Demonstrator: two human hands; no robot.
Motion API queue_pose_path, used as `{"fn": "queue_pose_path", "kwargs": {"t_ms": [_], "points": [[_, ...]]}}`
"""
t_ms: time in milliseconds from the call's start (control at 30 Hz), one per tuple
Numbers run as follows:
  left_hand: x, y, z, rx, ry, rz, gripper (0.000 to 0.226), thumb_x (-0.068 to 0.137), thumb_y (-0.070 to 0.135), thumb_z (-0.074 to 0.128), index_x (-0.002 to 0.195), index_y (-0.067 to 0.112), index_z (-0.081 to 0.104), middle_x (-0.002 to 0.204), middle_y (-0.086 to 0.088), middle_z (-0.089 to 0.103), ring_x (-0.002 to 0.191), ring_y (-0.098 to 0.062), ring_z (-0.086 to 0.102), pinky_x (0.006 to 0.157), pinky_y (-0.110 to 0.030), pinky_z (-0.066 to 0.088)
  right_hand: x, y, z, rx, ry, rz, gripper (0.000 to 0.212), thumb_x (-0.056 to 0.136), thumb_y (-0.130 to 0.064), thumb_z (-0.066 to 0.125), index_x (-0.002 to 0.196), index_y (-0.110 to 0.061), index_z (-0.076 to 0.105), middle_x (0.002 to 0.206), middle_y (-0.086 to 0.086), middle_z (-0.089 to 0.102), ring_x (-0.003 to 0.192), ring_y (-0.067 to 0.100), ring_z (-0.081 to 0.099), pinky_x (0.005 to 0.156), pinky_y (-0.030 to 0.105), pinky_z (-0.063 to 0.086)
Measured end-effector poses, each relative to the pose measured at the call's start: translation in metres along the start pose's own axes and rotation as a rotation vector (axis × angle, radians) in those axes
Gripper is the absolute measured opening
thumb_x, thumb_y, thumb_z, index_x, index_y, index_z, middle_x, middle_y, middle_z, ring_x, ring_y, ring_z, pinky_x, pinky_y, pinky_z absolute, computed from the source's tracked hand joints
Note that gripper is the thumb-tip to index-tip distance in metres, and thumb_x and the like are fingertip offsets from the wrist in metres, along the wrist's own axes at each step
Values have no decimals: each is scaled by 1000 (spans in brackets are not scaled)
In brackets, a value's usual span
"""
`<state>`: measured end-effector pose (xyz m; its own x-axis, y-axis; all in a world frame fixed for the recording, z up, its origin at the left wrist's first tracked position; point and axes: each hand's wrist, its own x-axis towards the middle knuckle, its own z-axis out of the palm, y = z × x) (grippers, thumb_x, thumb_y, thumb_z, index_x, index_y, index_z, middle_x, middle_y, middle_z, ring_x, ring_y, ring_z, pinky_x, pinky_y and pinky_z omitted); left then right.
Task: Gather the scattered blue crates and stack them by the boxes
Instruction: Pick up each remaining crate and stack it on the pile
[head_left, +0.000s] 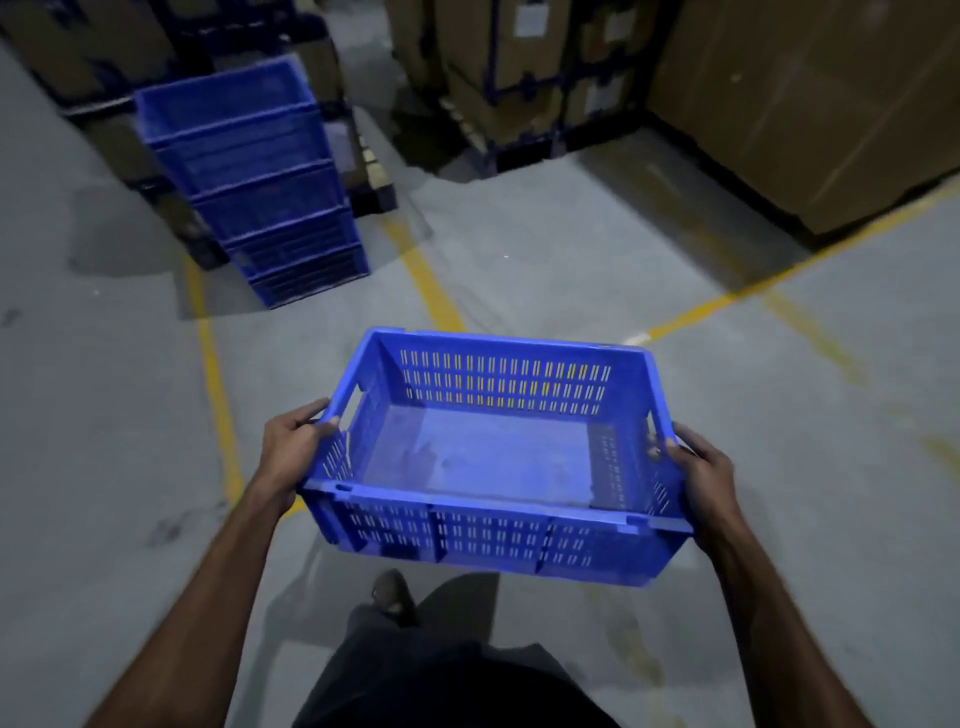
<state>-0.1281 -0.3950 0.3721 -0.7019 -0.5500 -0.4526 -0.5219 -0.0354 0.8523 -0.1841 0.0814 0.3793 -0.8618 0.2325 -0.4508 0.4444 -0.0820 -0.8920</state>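
An empty blue slotted crate (488, 457) hangs in front of me above the grey floor, level and open side up. My left hand (293, 447) grips its left end, thumb hooked over the rim by the handle slot. My right hand (704, 483) grips the right end the same way. A stack of several blue crates (254, 182) stands on the floor ahead and to the left, against pallets of cardboard boxes (504, 78).
Yellow floor lines (431, 291) run between me and the stack. A large brown carton (810, 104) fills the far right. Dark pallets (374, 197) sit under the boxes. My leg and shoe (392, 592) show below the crate.
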Motion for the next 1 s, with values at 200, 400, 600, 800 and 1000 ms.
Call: {"fn": "queue_pose_path", "kwargs": {"t_ms": [200, 400, 600, 800, 1000], "points": [[10, -21, -77, -143, 160, -37, 45, 92, 3, 69, 136, 11, 65, 112, -19, 74, 86, -28, 71, 85, -41, 58, 25, -20, 101, -52, -147, -6, 36, 97, 5, 53, 130, -7, 63, 83, 1, 79, 75, 16, 73, 75, 33, 62], [39, -39, -154, -228, 260, -76, 43, 92, 3, 69, 134, 11, 66, 110, -21, 74, 87, -30, 72, 83, -44, 61, 26, -28, 206, -62, -248, 16, 39, 97, 8, 51, 132, -8, 60, 82, 1, 79, 71, 13, 73, 71, 31, 61], [74, -34, -209, -263, 314, -98, 43, 91, -1, 67, 133, 7, 66, 108, -24, 74, 85, -29, 70, 89, -46, 58, 28, -28, 289, -75, -291, 26, 39, 97, 5, 53, 134, -3, 60, 87, 4, 79, 73, 15, 73, 71, 31, 62], [116, -21, -243, -261, 339, -104, 43, 90, 0, 69, 132, 7, 67, 111, -23, 73, 87, -28, 70, 96, -51, 57, 41, -36, 352, -113, -303, 17, 37, 99, 2, 53, 136, -3, 56, 86, 1, 79, 76, 14, 75, 77, 35, 63], [166, 7, -245, -259, 372, -109, 40, 90, 4, 71, 129, 11, 69, 104, -22, 75, 82, -29, 71, 92, -51, 59, 83, -54, 400, -167, -317, -13, 38, 99, -6, 59, 137, -7, 59, 100, 3, 79, 99, 26, 73, 94, 49, 56]]}}
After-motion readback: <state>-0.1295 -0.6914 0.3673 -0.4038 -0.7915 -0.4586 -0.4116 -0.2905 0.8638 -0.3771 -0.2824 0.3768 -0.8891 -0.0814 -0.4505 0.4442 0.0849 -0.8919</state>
